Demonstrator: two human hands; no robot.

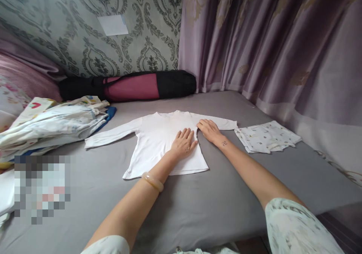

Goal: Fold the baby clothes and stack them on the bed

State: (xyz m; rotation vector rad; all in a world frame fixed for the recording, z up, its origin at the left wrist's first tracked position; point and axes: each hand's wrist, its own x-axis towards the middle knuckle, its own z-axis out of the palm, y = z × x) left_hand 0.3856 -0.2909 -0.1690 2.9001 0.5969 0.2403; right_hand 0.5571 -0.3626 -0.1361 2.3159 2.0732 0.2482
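A white long-sleeved shirt (158, 137) lies spread on the grey bed sheet, neckline away from me and both sleeves stretched out sideways. My left hand (184, 145) rests flat on the right half of the shirt's body, fingers extended. At the underarm, where the right sleeve meets the body, my right hand (209, 130) has its fingers bent and closed on the shirt's edge. A bangle circles my left wrist. Just beyond the right cuff is a folded white garment with small prints (267, 136).
A pile of clothes (56, 123) sits at the left, with a blurred-out patch (42, 188) in front of it. A long black and maroon bag (132, 86) lies along the patterned wall. Purple curtains (254, 39) hang at the right beside the grey sheet (226, 197).
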